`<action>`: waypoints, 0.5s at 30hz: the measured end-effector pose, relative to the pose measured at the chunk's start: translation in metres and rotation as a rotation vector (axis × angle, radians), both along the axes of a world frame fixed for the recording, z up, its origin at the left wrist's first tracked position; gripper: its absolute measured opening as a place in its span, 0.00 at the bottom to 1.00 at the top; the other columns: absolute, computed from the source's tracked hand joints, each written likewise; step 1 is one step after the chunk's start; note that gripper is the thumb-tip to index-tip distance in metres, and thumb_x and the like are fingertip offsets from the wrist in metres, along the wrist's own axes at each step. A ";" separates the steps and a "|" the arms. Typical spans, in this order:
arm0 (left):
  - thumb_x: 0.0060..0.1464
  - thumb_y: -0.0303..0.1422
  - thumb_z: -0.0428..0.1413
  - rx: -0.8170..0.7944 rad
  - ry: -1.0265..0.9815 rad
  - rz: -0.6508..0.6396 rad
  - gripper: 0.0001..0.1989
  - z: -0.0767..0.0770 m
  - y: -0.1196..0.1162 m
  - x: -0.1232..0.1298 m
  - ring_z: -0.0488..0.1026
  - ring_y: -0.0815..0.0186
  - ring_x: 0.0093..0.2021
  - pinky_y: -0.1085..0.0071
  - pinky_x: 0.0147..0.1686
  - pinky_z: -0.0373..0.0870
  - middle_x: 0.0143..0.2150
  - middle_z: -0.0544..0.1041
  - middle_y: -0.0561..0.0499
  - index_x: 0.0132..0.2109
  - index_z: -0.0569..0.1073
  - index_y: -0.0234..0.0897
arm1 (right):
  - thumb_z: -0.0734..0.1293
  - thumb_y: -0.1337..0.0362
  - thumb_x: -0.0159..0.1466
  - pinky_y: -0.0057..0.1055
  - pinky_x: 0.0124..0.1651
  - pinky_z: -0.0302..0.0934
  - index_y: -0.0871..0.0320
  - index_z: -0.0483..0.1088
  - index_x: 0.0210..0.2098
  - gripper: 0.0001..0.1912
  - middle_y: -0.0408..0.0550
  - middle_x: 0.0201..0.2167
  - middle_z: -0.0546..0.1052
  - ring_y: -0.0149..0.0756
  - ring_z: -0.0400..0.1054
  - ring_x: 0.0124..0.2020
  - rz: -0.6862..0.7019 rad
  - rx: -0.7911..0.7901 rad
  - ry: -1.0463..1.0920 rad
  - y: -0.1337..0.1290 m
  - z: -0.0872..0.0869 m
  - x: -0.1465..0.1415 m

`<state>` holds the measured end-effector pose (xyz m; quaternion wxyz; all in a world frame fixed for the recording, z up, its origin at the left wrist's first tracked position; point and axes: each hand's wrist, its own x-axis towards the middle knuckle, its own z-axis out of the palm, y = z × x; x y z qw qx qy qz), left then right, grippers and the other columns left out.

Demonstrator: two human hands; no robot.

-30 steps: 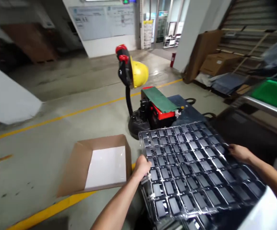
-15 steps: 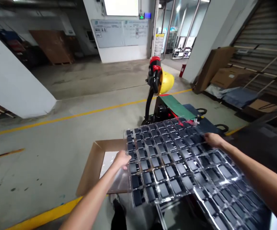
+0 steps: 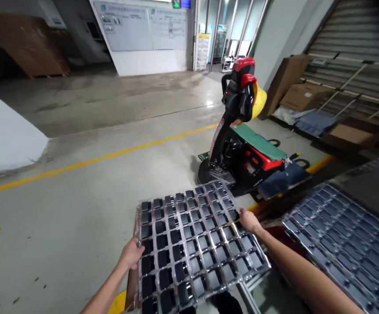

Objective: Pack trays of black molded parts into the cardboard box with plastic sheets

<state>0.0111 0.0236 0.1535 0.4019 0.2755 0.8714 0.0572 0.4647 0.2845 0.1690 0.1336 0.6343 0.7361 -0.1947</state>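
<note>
A clear plastic tray (image 3: 183, 233) full of dark, flat rectangular parts in rows is held out in front of me by its two sides. My left hand (image 3: 132, 254) grips its left edge, thumb on top. On the opposite edge, my right hand (image 3: 249, 220) is closed in the same way. Under the tray shows a strip of a cardboard box (image 3: 132, 283); the rest of that box is hidden. Another loaded clear tray (image 3: 343, 244) lies to the right, beyond my right forearm.
Ahead stands a red and black pallet truck (image 3: 238, 144) with a green cover (image 3: 258, 141) and a yellow helmet (image 3: 259, 102) hung at its handle. Cardboard boxes (image 3: 302, 93) lean by the shutter at right. A white pillar (image 3: 8, 135) stands left.
Both hands have carried the tray leftward, away from the tray at right and over the cardboard box, whose inside it now covers. My view has shifted, showing more of the pallet truck.
</note>
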 end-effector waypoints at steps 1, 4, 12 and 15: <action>0.64 0.28 0.44 -0.020 0.005 -0.011 0.05 -0.016 -0.002 -0.009 0.72 0.62 0.17 0.72 0.17 0.63 0.16 0.61 0.61 0.43 0.64 0.39 | 0.57 0.75 0.69 0.27 0.46 0.61 0.70 0.70 0.53 0.17 0.65 0.45 0.81 0.43 0.77 0.49 -0.021 -0.012 0.009 -0.007 -0.017 -0.010; 0.65 0.28 0.44 -0.056 0.026 -0.055 0.04 -0.063 -0.003 -0.031 0.75 0.62 0.20 0.71 0.24 0.67 0.16 0.64 0.60 0.41 0.63 0.40 | 0.55 0.75 0.69 0.28 0.45 0.62 0.68 0.69 0.52 0.16 0.64 0.44 0.81 0.43 0.78 0.47 -0.078 -0.051 0.021 -0.023 -0.064 -0.030; 0.63 0.29 0.47 -0.137 0.071 -0.180 0.03 -0.154 0.010 -0.063 0.82 0.56 0.38 0.69 0.43 0.72 0.24 0.74 0.53 0.40 0.64 0.40 | 0.54 0.76 0.69 0.32 0.48 0.65 0.70 0.66 0.55 0.18 0.67 0.47 0.79 0.47 0.78 0.48 -0.153 -0.149 -0.038 -0.042 -0.151 -0.060; 0.62 0.29 0.48 -0.156 0.089 -0.183 0.04 -0.182 0.017 -0.066 0.82 0.54 0.43 0.68 0.46 0.73 0.29 0.78 0.47 0.42 0.67 0.38 | 0.55 0.76 0.69 0.33 0.49 0.67 0.70 0.66 0.56 0.19 0.68 0.47 0.79 0.47 0.78 0.49 -0.173 -0.172 -0.054 -0.041 -0.175 -0.070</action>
